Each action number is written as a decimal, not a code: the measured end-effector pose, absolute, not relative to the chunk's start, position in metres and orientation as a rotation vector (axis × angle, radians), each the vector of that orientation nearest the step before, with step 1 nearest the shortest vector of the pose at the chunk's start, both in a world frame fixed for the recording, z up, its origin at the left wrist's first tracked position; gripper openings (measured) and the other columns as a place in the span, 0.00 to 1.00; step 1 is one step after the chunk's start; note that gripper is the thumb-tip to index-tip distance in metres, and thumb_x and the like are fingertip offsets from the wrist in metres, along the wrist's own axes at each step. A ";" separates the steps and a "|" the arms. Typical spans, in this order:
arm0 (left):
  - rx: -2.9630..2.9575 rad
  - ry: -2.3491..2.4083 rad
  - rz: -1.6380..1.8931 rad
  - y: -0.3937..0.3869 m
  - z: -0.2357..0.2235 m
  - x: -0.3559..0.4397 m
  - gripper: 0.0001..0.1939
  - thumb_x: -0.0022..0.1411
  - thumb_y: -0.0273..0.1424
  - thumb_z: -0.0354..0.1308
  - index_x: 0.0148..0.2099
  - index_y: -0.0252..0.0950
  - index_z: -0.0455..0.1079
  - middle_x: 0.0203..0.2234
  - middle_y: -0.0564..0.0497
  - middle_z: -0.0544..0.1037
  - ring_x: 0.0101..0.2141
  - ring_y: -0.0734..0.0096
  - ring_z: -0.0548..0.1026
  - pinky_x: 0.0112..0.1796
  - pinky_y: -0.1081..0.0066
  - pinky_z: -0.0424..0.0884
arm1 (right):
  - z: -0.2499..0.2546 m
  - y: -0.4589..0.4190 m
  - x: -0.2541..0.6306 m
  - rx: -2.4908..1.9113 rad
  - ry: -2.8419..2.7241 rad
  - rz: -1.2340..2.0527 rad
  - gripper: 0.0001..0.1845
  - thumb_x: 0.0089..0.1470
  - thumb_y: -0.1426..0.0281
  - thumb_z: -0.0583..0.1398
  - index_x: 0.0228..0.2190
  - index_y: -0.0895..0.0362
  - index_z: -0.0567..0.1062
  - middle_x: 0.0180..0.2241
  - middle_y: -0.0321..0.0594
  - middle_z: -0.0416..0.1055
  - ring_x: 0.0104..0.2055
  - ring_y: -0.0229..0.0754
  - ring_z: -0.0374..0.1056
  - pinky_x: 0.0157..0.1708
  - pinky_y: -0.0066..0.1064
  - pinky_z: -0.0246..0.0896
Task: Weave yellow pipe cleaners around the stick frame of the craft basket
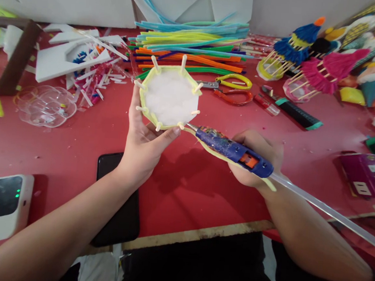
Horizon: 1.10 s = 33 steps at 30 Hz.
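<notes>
My left hand (145,141) grips a white octagonal foam base (171,97) by its left and lower edge, holding it above the table. Several short wooden sticks (183,64) stand up around its rim. A pale yellow pipe cleaner (217,153) is wrapped around most of the edge, and its loose end trails right beneath the glue gun. In my right hand (254,156) is a blue hot glue gun (221,144), fingers wrapped around it, most of them hidden. Its metal nozzle points at the base's lower right edge, close to a stick. A clear glue stick (328,211) sticks out behind it.
Pipe cleaners (195,41) lie in a pile at the back. Pliers (230,89) and a utility knife (298,112) rest to the right, near finished blue and pink figures (329,73). Foam scraps (67,59), a clear tray (47,105), a black phone (118,217) and a white device (3,208) are left.
</notes>
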<state>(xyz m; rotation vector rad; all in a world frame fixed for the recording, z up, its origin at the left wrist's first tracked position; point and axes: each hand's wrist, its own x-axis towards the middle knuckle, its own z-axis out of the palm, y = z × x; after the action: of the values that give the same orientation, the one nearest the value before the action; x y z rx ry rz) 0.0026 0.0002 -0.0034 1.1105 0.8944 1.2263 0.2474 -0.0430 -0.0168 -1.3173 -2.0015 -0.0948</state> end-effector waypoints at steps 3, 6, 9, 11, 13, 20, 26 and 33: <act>1.106 0.902 1.225 0.001 -0.004 0.003 0.59 0.56 0.32 0.73 0.74 0.72 0.38 0.77 0.64 0.44 0.69 0.47 0.64 0.66 0.39 0.65 | -0.014 -0.042 0.245 -1.327 -1.933 -0.154 0.12 0.47 0.74 0.63 0.28 0.47 0.65 0.21 0.32 0.68 0.23 0.43 0.67 0.21 0.34 0.61; 1.106 0.896 1.231 0.002 -0.005 0.003 0.59 0.56 0.32 0.73 0.74 0.72 0.38 0.77 0.65 0.44 0.69 0.47 0.64 0.66 0.39 0.65 | -0.013 -0.042 0.243 -1.323 -1.945 -0.150 0.12 0.46 0.74 0.63 0.28 0.48 0.65 0.21 0.30 0.68 0.23 0.41 0.67 0.22 0.32 0.60; 1.100 0.889 1.231 0.002 -0.005 0.003 0.57 0.56 0.30 0.72 0.74 0.72 0.41 0.77 0.64 0.44 0.69 0.47 0.63 0.66 0.39 0.64 | -0.013 -0.042 0.242 -1.319 -1.963 -0.149 0.12 0.46 0.74 0.64 0.28 0.49 0.66 0.21 0.29 0.68 0.23 0.40 0.66 0.22 0.31 0.59; 1.087 0.881 1.241 0.001 -0.004 0.003 0.57 0.56 0.29 0.72 0.74 0.71 0.42 0.77 0.64 0.45 0.69 0.47 0.64 0.67 0.39 0.64 | -0.013 -0.043 0.242 -1.332 -1.923 -0.161 0.12 0.45 0.74 0.64 0.27 0.50 0.65 0.20 0.29 0.66 0.22 0.39 0.65 0.22 0.31 0.58; 1.089 0.880 1.247 0.001 -0.004 0.003 0.57 0.56 0.29 0.72 0.73 0.71 0.43 0.77 0.64 0.45 0.69 0.47 0.64 0.67 0.40 0.64 | -0.014 -0.043 0.242 -1.348 -1.884 -0.165 0.13 0.44 0.74 0.64 0.26 0.50 0.64 0.19 0.30 0.65 0.21 0.39 0.64 0.21 0.32 0.58; 1.136 0.904 1.229 0.001 -0.004 0.002 0.56 0.57 0.31 0.72 0.73 0.74 0.41 0.77 0.66 0.45 0.69 0.46 0.63 0.65 0.39 0.66 | -0.018 -0.043 0.243 -1.365 -1.895 -0.145 0.12 0.49 0.72 0.63 0.26 0.49 0.64 0.19 0.31 0.65 0.21 0.40 0.65 0.20 0.31 0.59; 1.082 0.895 1.231 0.001 -0.002 0.003 0.59 0.55 0.30 0.73 0.74 0.72 0.40 0.77 0.66 0.44 0.70 0.47 0.62 0.67 0.40 0.64 | -0.017 -0.043 0.242 -1.361 -1.858 -0.081 0.15 0.47 0.73 0.64 0.25 0.50 0.61 0.19 0.29 0.62 0.19 0.38 0.61 0.19 0.30 0.56; 1.122 0.887 1.231 0.001 -0.004 0.003 0.56 0.56 0.30 0.72 0.73 0.73 0.43 0.77 0.66 0.46 0.69 0.46 0.63 0.67 0.39 0.64 | -0.019 -0.043 0.240 -1.351 -1.770 0.011 0.13 0.49 0.73 0.62 0.24 0.50 0.61 0.18 0.30 0.61 0.19 0.39 0.59 0.19 0.31 0.53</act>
<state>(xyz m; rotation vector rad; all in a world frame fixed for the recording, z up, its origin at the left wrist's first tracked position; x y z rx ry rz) 0.0025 0.0005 -0.0039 1.1219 0.8870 1.2314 0.2403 -0.0431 -0.0194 -1.3513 -1.7698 0.0107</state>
